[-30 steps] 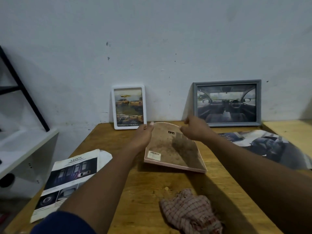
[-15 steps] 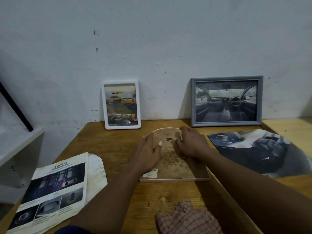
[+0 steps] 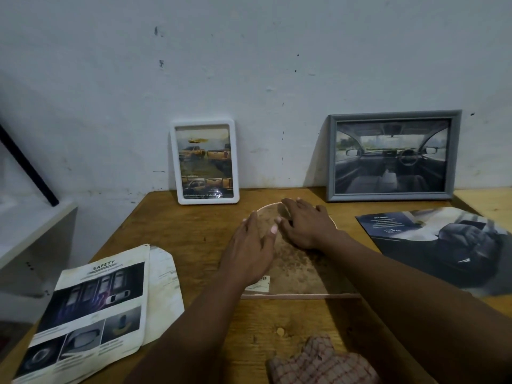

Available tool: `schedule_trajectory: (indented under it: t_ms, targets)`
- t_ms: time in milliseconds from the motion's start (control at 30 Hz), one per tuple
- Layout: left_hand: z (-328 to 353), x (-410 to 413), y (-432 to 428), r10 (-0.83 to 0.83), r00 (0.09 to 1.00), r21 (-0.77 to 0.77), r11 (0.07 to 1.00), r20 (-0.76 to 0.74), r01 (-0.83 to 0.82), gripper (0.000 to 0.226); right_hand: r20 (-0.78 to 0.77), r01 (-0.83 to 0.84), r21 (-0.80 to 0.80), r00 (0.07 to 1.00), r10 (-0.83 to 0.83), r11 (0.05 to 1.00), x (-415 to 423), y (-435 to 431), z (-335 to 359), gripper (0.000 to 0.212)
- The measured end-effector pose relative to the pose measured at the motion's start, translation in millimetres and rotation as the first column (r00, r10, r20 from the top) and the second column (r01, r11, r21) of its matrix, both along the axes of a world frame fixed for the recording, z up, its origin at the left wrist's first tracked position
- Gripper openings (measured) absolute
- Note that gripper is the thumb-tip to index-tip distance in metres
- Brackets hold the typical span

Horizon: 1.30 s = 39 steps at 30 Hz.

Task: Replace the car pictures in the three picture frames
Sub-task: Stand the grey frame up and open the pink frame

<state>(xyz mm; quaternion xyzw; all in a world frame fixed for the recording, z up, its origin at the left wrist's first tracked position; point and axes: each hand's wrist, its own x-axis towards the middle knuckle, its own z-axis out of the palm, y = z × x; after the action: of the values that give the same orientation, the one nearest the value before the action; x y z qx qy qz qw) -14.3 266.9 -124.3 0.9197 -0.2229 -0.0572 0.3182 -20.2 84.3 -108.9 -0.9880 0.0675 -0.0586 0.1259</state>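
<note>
Far left, a safety sheet (image 3: pixel 91 309) with car-part photos is lying flat on the wooden table (image 3: pixel 194 234), another paper poking out from under it. Behind that, a small white frame (image 3: pixel 205 162) showing yellow pickups is leaning upright against the wall.

Dead centre is the one being worked on: an arched frame (image 3: pixel 299 270) lying face down, brown backing up, straight edge toward the person. The left hand (image 3: pixel 249 250) is resting flat on the backing's left side, fingers straight, holding nothing. The right hand (image 3: pixel 304 225) is pressing near the curved top, fingers spread, not wrapped round anything either. Can't tell whether a fingertip is catching a clip under there.

Further right, a grey frame (image 3: pixel 393 156) with a dashboard photo is leaning on the wall, and a loose dark car print (image 3: pixel 443 245) is lying in front of it. A checked cloth (image 3: pixel 321 361) is sitting at the near edge.

Handling guess: the arched frame is looking light and stiff, but there's probably glazing underneath, so it's fragile-ish. The backing seems like thin board that'll flex. Best bet is holding it by the outer rim and prising the backing up at an edge, not shoving on the middle.
</note>
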Motion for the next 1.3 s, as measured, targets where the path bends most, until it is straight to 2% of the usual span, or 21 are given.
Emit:
schedule_trajectory:
  t_ms: [233,433,700,833,967,1133,1300]
  targets:
    - [-1.2,1.7,-1.1,0.023,1.000,-0.012,1.000,0.000,-0.023,0.082,0.075,-0.021,-0.027,0.997,0.023,0.999,5.8,-4.5,0.3,0.059]
    - [0.0,0.4,-1.2,0.033,0.999,-0.007,0.999,-0.008,-0.033,0.082,0.047,0.006,0.040,0.999,-0.008,0.999,20.8,-5.5,12.9,0.061]
    - [-1.6,-1.3,-4.1,0.046,0.999,-0.039,0.998,-0.001,-0.046,0.080,0.028,0.038,0.007,0.999,-0.038,0.999,45.1,1.5,3.7,0.063]
    - [-1.0,-0.1,-4.4,0.028,0.999,-0.048,0.999,0.023,-0.027,0.079,0.099,0.051,0.039,0.994,-0.055,0.998,48.9,-2.6,2.6,0.062]
    - [-4.2,3.9,-4.0,-0.014,0.997,-0.030,0.999,0.071,0.016,0.092,0.215,0.022,0.068,0.976,-0.036,0.997,47.6,-1.8,4.6,0.064]
    - [-2.7,2.8,0.5,-0.024,0.998,-0.159,0.987,0.050,0.032,0.099,0.275,0.025,0.061,0.961,-0.041,0.998,49.5,-1.0,7.6,0.068]
    - [0.3,1.8,3.8,0.003,1.000,-0.273,0.962,0.030,0.005,0.096,0.299,0.025,0.120,0.952,-0.060,0.992,51.0,-0.5,13.7,0.069]
